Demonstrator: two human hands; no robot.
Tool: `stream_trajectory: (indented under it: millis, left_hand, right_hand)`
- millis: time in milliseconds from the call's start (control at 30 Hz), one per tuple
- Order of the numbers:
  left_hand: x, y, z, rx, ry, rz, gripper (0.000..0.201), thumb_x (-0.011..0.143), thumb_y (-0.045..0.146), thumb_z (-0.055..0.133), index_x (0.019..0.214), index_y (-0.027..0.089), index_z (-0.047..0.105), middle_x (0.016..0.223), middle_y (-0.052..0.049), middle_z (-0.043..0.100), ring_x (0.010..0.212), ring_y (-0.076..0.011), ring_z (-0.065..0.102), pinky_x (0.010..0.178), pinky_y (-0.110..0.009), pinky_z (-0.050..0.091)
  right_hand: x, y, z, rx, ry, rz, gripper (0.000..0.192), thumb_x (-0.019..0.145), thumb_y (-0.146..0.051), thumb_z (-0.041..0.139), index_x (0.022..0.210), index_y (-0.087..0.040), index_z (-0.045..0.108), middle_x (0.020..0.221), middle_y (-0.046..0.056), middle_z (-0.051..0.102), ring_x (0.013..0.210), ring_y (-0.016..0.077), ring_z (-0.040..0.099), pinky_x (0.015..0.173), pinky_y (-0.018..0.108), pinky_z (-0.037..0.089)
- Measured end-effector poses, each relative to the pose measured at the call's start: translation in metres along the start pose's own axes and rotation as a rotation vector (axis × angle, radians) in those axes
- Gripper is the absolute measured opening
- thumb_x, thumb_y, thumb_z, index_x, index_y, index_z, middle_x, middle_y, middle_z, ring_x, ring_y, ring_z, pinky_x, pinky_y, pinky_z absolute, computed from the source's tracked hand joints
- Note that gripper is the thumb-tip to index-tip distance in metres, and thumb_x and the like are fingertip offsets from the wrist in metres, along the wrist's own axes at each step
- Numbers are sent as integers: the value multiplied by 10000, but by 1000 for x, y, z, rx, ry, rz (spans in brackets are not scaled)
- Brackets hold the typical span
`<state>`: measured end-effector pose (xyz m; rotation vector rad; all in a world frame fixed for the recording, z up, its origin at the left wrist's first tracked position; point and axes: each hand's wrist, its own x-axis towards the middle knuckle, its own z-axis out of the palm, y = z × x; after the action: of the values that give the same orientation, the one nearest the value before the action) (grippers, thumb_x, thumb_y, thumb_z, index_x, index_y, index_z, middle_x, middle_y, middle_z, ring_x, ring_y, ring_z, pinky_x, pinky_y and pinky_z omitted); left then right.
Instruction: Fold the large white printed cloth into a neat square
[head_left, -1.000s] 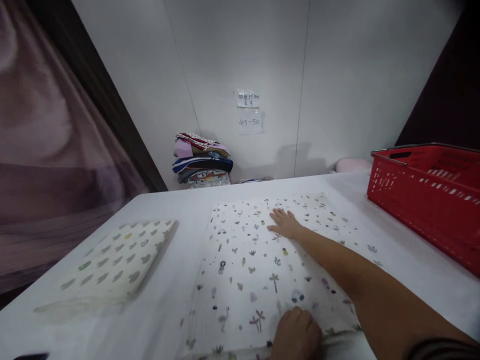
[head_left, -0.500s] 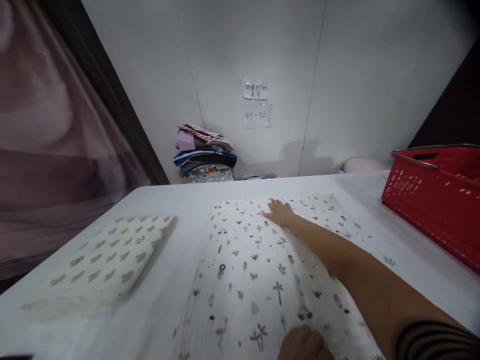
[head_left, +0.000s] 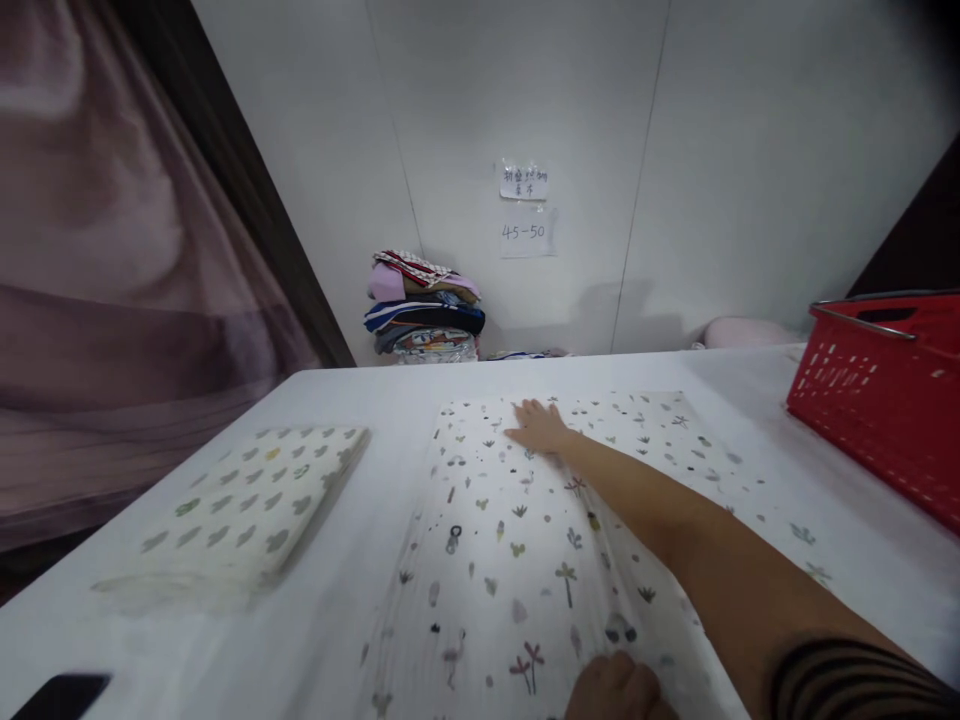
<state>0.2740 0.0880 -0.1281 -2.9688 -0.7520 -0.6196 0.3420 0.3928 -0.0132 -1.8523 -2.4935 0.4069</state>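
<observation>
A thin white cloth (head_left: 487, 540) printed with palms, flamingos and small plants lies spread on the white table (head_left: 337, 520). My right hand (head_left: 538, 428) rests flat on its far part with the fingers apart, the arm stretched in from the right. At the bottom edge of the view my left hand (head_left: 619, 690) is closed on the near part of the cloth, knuckles up. Its fingertips are hidden. Soft creases run lengthwise through the fabric between the two hands.
Left on the table lies a folded cream cloth (head_left: 247, 500) with grey cloud-like prints. A dark object (head_left: 64, 697) sits at the lower left corner. A red basket (head_left: 877, 400) stands at right. Behind the table are piled folded fabrics (head_left: 426, 310) and a wall with paper signs (head_left: 527, 230).
My right hand has slid a little left across the far part of the cloth. The view has shifted slightly left, showing more of the dark object. My left hand stays near the bottom edge.
</observation>
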Motion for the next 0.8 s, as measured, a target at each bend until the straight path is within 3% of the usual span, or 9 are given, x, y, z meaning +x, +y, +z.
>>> stream_trajectory:
  millis: [100,200,300,400,500,600,700,800]
  left_hand:
    - [6,0,-10,30,-27,-53,208,749,245,608,555,246,533,439,-38,314,422,-140,429,405,-273,79]
    - [12,-2,-30,1,-60,-38,222,803,310,576,600,231,536,479,-49,392,463,-148,490,407,-282,88]
    - [14,-3,-54,-55,-75,-4,196,807,320,597,655,210,542,555,-58,496,541,-165,541,404,-300,192]
    - [11,-2,-69,-108,-48,-27,165,765,297,650,688,206,537,663,-56,576,630,-176,562,466,-322,326]
    - [8,-3,-69,-111,-14,-59,201,739,315,686,679,208,526,692,-41,594,648,-174,550,496,-322,358]
    - [7,-5,-62,-66,6,-39,224,719,325,713,661,213,527,655,-22,585,615,-163,530,471,-315,331]
    - [5,-7,-57,-28,47,-24,215,696,286,743,660,221,541,640,-1,580,593,-144,521,460,-301,322]
    - [4,-7,-55,-21,162,-47,247,646,224,784,637,212,537,628,17,570,573,-125,522,450,-290,332]
  right_hand:
    - [5,-17,0,16,-32,-44,846,837,-743,191,1489,-205,229,1575,72,50,1432,312,11,1114,548,67]
    - [3,-20,-5,25,-57,-21,820,855,-722,193,1488,-201,226,1574,81,49,1434,295,18,1110,552,84]
    - [-17,-1,-10,19,-37,25,761,887,-674,168,1494,-217,197,1577,64,32,1438,255,0,1121,521,73]
    - [-51,38,-13,-11,-4,127,732,902,-633,197,1493,-201,197,1576,80,45,1437,256,6,1123,514,56]
    - [-80,83,-16,-45,24,253,717,904,-607,221,1479,-179,235,1570,116,82,1431,296,31,1105,559,68]
    - [-90,116,-20,-40,20,335,710,900,-618,212,1476,-206,244,1568,104,106,1426,311,54,1093,575,99]
    - [-85,131,-22,-3,-2,344,713,892,-642,199,1486,-248,212,1577,62,68,1430,296,40,1098,561,113]
    - [-75,128,-24,-20,7,362,720,883,-645,228,1473,-234,252,1573,78,93,1426,318,46,1092,576,114]
